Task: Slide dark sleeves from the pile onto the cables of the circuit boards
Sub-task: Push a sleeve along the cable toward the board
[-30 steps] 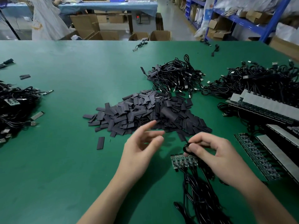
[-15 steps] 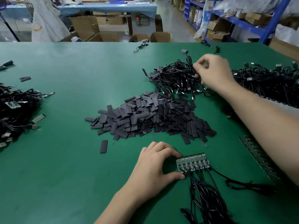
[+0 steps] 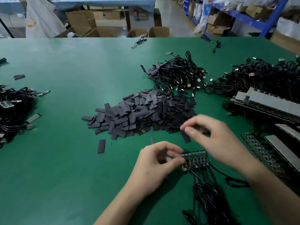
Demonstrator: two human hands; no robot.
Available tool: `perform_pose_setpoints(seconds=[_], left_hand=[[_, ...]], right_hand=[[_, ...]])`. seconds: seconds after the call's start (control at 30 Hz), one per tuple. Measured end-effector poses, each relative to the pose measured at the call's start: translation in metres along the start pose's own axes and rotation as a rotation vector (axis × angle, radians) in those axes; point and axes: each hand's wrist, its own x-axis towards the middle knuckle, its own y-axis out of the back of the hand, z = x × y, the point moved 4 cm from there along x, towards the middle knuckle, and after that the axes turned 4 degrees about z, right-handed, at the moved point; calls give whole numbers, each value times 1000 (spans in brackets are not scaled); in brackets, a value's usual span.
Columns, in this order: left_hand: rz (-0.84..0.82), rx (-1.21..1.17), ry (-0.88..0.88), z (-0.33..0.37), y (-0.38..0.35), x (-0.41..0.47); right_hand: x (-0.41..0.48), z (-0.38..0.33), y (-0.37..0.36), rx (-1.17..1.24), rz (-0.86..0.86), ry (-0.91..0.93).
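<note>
- Left hand [image 3: 155, 164] pinches the green circuit-board strip [image 3: 195, 159] at its end, probably steadying it for sleeving.
- Right hand [image 3: 211, 135], blurred, curls by the dark flat sleeve pile [image 3: 138, 114]; its grip is unclear.

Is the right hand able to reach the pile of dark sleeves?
Probably yes: the right hand is at the near edge of the pile of dark sleeves, nothing between them.

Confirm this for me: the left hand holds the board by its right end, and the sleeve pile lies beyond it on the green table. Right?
Not quite. The left hand holds the board by its left end, not its right, as the head view shows. The rest stands: the sleeve pile lies beyond it on the green table.
</note>
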Motion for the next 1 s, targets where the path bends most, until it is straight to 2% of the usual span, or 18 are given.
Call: perform_pose_setpoints(seconds=[0.1,0.17,0.37,0.6,1.0], left_hand=[[-10,-51,1,-1,-1,0],[-3,-76,-15,0,0,-1],[7,-52,0,0,-4,-3],[40,-1,30,0,-3,-2],[-20,-96,46,-2,-3,0]], right_hand=[[-31,12,-9,2,-157,-66],[-38,20,-11,8,-196,-102],[-41,27,-10,56,-111,-90],[-44,32,-16,139,-96,-86],[-39,39,-26,311,-194,-60]])
